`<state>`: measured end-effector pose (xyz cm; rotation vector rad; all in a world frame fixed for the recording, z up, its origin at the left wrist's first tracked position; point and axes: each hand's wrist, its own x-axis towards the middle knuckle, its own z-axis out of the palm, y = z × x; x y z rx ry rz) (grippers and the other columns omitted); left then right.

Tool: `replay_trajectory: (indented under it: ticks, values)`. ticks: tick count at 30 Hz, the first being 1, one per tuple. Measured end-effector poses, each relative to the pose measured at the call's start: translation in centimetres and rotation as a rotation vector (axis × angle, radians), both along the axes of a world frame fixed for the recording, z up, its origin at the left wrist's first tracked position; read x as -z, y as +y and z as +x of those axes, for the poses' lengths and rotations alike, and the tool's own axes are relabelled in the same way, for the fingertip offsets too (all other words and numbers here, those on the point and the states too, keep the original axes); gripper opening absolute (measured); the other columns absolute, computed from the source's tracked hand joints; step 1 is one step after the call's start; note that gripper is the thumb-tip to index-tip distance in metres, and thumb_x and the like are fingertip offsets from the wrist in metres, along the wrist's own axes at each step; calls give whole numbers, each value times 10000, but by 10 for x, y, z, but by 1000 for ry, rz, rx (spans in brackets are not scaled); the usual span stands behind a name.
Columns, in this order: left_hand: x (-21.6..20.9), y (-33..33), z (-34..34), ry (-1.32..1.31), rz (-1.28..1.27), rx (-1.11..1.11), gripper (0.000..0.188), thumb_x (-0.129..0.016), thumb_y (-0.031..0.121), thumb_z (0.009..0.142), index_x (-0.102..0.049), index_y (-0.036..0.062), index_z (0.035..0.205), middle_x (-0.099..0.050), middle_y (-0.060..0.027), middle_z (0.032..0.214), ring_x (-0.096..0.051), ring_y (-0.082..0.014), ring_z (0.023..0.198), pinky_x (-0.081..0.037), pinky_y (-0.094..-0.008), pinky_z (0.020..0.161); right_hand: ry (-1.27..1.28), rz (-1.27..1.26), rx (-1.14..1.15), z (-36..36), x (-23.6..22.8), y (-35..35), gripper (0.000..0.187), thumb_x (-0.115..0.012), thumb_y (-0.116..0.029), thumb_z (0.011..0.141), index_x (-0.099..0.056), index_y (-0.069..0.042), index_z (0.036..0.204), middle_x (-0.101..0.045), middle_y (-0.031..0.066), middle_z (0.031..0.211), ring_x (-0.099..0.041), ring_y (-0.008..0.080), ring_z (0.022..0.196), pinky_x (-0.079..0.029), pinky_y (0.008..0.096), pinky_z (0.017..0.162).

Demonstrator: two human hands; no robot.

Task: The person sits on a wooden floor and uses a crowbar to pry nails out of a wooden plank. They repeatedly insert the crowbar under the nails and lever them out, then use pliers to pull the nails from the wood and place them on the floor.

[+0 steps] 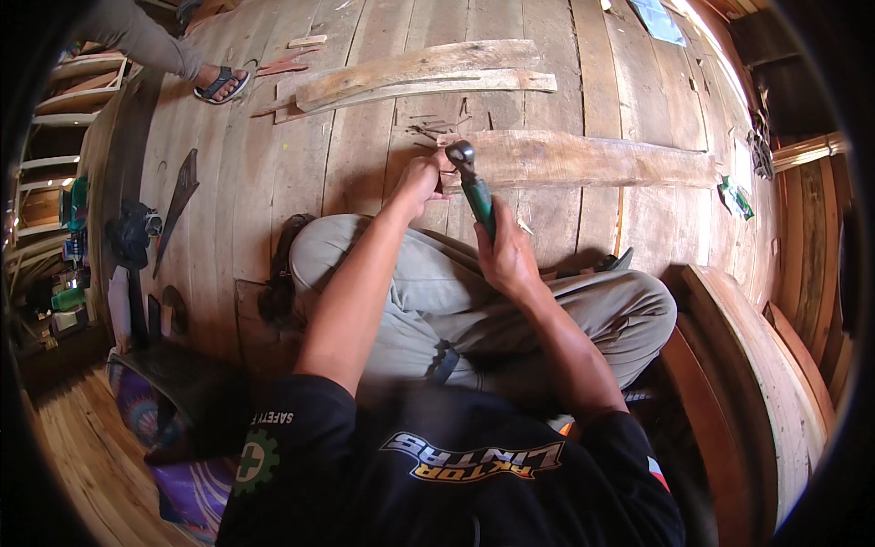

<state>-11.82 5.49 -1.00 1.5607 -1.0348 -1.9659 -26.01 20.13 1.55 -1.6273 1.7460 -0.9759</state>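
My right hand [507,251] is closed round the green handle of a hammer [478,202]. The hammer's dark metal head is raised in front of the left end of a wooden board [583,160], which lies crosswise on the floor. At that same end, my left hand [419,186] has its fingers drawn together against the wood. Whatever is between those fingertips is too small or too hidden to name. Several loose nails [437,126] are scattered just beyond the board's left end.
Two more planks [415,75] lie farther off on the plank floor [246,173]. A person's sandalled foot [221,84] stands at the far left. Left of me is a long dark blade-like tool [178,208]; a green packet [735,198] sits by the board's right end. Timbers [743,365] rise at my right.
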Motion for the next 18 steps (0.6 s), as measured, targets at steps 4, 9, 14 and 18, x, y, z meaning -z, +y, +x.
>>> replay_trajectory:
  ticks: [4, 9, 14, 18]
  values:
    - [13, -1, 8, 96, -16, -4, 388, -505, 376, 959, -608, 46, 1134, -645, -82, 1090, -644, -194, 950, -561, -403, 788, -53, -204, 24, 6, -22, 3, 429, -588, -81, 903, -386, 10, 1271, -590, 302, 856, -597, 496, 768, -472, 484, 625]
    - [0, 2, 0, 31, -7, -48, 403, -515, 369, 960, -597, 36, 1171, -656, -77, 1068, -646, -199, 945, -572, -406, 774, -99, -167, 33, -5, -6, 0, 437, -581, -81, 903, -383, -2, 1285, -598, 278, 849, -615, 448, 772, -481, 472, 665]
    - [8, 1, 2, 21, -69, -7, 479, -530, 412, 945, -575, 15, 1208, -635, -114, 1109, -658, -204, 907, -601, -352, 668, -365, 141, 73, -12, -2, -3, 459, -572, -83, 896, -382, -19, 1309, -602, 281, 953, -616, 446, 874, -485, 439, 758]
    - [2, 4, 1, 9, -61, -55, 498, -512, 454, 951, -638, 6, 1128, -666, -100, 1013, -647, -184, 845, -577, -351, 607, -288, 37, -3, -17, -15, -7, 524, -566, -42, 858, -376, -37, 1347, -569, 258, 1062, -600, 421, 915, -485, 409, 808]
